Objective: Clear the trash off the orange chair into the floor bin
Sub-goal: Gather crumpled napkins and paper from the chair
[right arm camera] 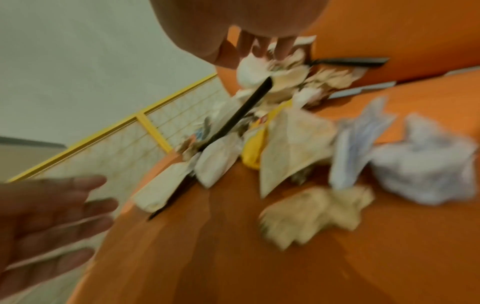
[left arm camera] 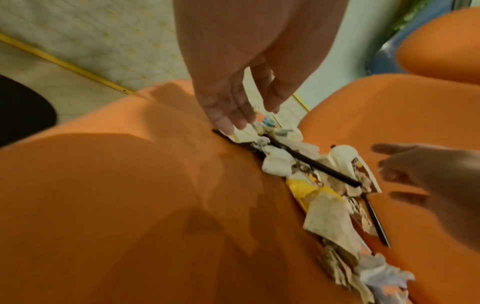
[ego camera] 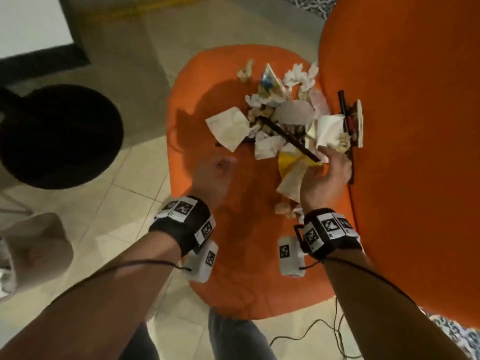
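A heap of trash [ego camera: 280, 120] lies on the orange chair seat [ego camera: 233, 255]: crumpled tissues, paper scraps, a yellow wrapper [ego camera: 288, 159] and a black straw [ego camera: 288, 137]. My right hand [ego camera: 324, 165] reaches into the heap's near right side with its fingers spread; in the right wrist view its fingertips [right arm camera: 262, 51] touch a crumpled white tissue [right arm camera: 254, 74]. My left hand [ego camera: 220, 165] hovers over bare seat left of the heap and holds nothing. In the left wrist view the left hand's fingers [left arm camera: 223, 121] point straight down near the heap's left edge. The black floor bin [ego camera: 57, 136] stands left of the chair.
The chair's orange backrest [ego camera: 415, 152] rises right behind the heap, with a black strip [ego camera: 342, 105] and a wrapper leaning on it. A white-topped unit [ego camera: 31, 22] stands at the far left. A cable [ego camera: 311, 331] lies on the tiled floor near my legs.
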Demonstrator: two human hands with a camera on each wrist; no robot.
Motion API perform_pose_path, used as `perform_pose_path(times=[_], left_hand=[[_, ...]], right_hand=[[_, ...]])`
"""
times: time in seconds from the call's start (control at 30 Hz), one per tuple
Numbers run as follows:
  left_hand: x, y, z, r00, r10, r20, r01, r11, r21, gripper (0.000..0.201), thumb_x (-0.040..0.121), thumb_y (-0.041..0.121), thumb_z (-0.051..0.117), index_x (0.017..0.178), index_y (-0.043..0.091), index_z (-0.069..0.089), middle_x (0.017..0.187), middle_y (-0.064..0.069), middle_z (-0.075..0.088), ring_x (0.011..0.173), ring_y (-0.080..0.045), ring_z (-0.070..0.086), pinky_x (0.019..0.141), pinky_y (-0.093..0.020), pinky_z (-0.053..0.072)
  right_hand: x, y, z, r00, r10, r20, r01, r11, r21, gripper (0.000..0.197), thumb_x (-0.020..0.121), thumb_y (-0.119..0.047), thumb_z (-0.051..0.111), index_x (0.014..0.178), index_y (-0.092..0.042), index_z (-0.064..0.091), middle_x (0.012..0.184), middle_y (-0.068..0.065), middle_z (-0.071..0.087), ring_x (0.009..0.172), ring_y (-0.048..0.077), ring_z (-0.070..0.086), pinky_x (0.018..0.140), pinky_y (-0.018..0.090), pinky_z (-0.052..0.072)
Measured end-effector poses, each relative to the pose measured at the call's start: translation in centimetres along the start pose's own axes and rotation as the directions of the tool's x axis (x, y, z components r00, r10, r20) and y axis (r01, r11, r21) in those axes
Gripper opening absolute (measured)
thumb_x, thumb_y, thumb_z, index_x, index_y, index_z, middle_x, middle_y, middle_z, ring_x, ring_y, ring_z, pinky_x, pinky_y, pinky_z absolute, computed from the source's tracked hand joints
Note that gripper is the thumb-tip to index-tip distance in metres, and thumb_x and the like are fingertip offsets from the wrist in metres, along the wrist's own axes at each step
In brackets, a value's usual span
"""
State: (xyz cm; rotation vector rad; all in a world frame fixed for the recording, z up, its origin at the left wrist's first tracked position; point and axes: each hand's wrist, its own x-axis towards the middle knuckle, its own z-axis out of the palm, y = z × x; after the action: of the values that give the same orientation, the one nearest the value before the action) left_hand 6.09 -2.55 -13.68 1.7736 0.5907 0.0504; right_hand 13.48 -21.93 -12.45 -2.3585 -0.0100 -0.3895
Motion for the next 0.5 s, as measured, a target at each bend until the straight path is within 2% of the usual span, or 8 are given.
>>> perform_pose_path(times=[0.07,0.13,0.2,0.27,0.37,0.43,0.5], left_hand=[[0.6,0.6,1.3,0.999,0.037,0.000,-0.036,0.989,0.146,0.017,0.093,0.006,0.049,0.096,0.016,0.062,0.112,-0.006,0.056,0.108,-0.026,0.057,0.092,-0.037,0.047],[2.0,1.0,1.8,0.997,0.074,-0.031,-0.060,0.946,0.319,0.019,0.091,0.008,0.050,0.106,0.010,0.062,0.119,-0.016,0.051,0.114,-0.031,0.053,0.098,-0.040,0.043],[3.7,1.3,1.9,0.990,0.091,-0.110,-0.042,0.920,0.389,0.027,0.086,0.008,0.055,0.112,0.011,0.059,0.122,-0.018,0.048,0.116,-0.034,0.048,0.100,-0.039,0.040],[5.4,1.4,1.7,0.983,0.075,-0.167,0.012,0.885,0.465,0.034,0.082,0.011,0.059,0.116,0.013,0.055,0.127,-0.015,0.044,0.122,-0.032,0.041,0.103,-0.035,0.035],[7.6,1.9,1.5,0.981,0.021,-0.195,0.083,0.857,0.508,0.047,0.079,0.024,0.065,0.122,0.013,0.050,0.133,-0.013,0.042,0.125,-0.032,0.037,0.103,-0.034,0.032],[8.8,2.2,1.3,0.982,-0.031,-0.184,0.123,0.849,0.514,0.063,0.077,0.032,0.070,0.132,0.012,0.043,0.137,-0.015,0.039,0.127,-0.032,0.036,0.105,-0.036,0.032],[9.8,2.1,1.3,0.985,-0.103,-0.139,0.161,0.844,0.512,0.077,0.074,0.036,0.074,0.137,0.013,0.037,0.138,-0.015,0.036,0.127,-0.034,0.037,0.106,-0.038,0.034]], right_hand=[[1.9,1.9,-1.5,0.996,0.049,-0.075,-0.053,0.997,-0.053,0.047,0.071,-0.015,0.045,0.113,-0.007,0.062,0.111,0.018,0.059,0.106,0.034,0.050,0.088,0.024,0.031],[3.8,3.2,-2.2,0.987,0.109,-0.115,-0.120,0.989,-0.090,0.052,0.074,-0.018,0.044,0.123,-0.006,0.057,0.121,0.018,0.056,0.113,0.034,0.048,0.090,0.033,0.037],[5.7,4.2,-2.1,0.981,0.183,-0.066,-0.190,0.973,-0.133,0.055,0.080,-0.011,0.049,0.135,-0.008,0.046,0.131,0.018,0.050,0.121,0.033,0.045,0.097,0.040,0.041],[7.2,4.7,-1.6,0.960,0.278,0.027,-0.270,0.949,-0.163,0.065,0.084,-0.009,0.052,0.145,-0.013,0.031,0.141,0.015,0.042,0.129,0.032,0.040,0.105,0.043,0.039],[8.6,5.2,-0.9,0.922,0.360,0.140,-0.331,0.923,-0.196,0.073,0.090,-0.026,0.053,0.151,-0.021,0.012,0.148,0.011,0.036,0.133,0.032,0.039,0.106,0.046,0.038],[9.4,5.7,-0.2,0.896,0.404,0.185,-0.359,0.903,-0.235,0.074,0.090,-0.039,0.052,0.151,-0.023,0.013,0.143,0.011,0.042,0.127,0.033,0.044,0.101,0.047,0.042],[10.0,5.8,0.5,0.866,0.452,0.214,-0.388,0.877,-0.282,0.069,0.086,-0.050,0.048,0.146,-0.023,0.026,0.133,0.014,0.050,0.117,0.037,0.051,0.094,0.050,0.047]])
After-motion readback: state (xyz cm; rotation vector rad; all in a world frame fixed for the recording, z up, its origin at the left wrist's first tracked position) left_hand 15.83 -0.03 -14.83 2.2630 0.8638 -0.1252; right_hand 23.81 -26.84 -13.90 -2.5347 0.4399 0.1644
